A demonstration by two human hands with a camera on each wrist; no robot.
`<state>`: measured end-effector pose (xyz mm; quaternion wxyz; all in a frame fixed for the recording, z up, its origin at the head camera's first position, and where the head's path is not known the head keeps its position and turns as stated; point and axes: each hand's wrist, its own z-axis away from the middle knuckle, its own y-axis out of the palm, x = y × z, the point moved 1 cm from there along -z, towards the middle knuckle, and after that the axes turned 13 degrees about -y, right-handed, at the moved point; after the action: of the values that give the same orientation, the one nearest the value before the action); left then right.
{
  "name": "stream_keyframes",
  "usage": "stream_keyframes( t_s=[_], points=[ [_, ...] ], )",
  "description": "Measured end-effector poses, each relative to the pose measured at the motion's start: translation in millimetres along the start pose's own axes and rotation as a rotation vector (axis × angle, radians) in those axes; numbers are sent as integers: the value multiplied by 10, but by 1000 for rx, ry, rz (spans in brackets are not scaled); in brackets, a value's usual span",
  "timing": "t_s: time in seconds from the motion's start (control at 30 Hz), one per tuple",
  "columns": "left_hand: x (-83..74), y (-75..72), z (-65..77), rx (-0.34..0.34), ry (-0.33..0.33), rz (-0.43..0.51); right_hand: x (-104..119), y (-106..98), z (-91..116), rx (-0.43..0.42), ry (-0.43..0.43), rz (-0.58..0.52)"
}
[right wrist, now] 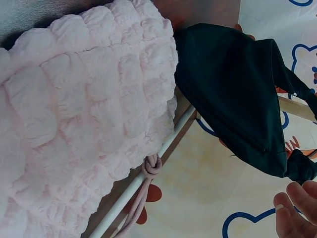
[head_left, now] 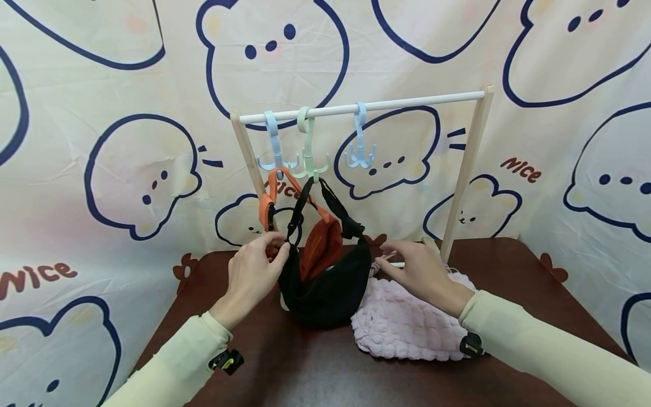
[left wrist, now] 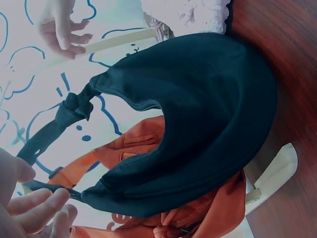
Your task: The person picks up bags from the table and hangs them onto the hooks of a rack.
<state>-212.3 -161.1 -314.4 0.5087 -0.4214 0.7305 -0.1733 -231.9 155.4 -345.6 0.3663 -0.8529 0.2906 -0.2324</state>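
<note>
A black shoulder bag (head_left: 330, 302) hangs by its strap from the green hook (head_left: 307, 148), its top gaping. Behind it is an orange-red bag (head_left: 321, 240), whose orange strap loops up to the left blue hook (head_left: 275, 141). My left hand (head_left: 256, 271) is at the left end of the black strap, thumb and fingers apart and loosely bent in the left wrist view. To the right of the black bag, my right hand (head_left: 419, 274) is held in the air with relaxed fingers and nothing in them. Below it lies a puffy pink bag (head_left: 407, 322) with a knotted cord (right wrist: 151, 166).
A rack with a white bar (head_left: 407, 103) and wooden posts (head_left: 465, 175) stands on the dark brown table (head_left: 315, 373). Another blue hook (head_left: 360, 141) hangs mid-bar. A cloth printed with bears (head_left: 137, 175) hangs behind and at the sides.
</note>
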Motion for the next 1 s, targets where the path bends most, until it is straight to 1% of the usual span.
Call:
stream_keyframes(
  t_s=[0.2, 0.43, 0.6, 0.8, 1.0],
  points=[
    [-28, 21, 34, 4, 17, -3, -11, 1, 18, -10, -21, 35],
    [-61, 56, 84, 19, 25, 4, -12, 1, 45, -9, -33, 29],
    [-97, 75, 120, 40, 30, 2, -11, -7, 69, -3, -44, 44],
    [-140, 108, 165, 61, 29, 6, -17, -4, 124, 15, -41, 63],
    [-176, 143, 217, 78, 41, 6, -26, -20, 191, 32, -14, 50]
  ],
)
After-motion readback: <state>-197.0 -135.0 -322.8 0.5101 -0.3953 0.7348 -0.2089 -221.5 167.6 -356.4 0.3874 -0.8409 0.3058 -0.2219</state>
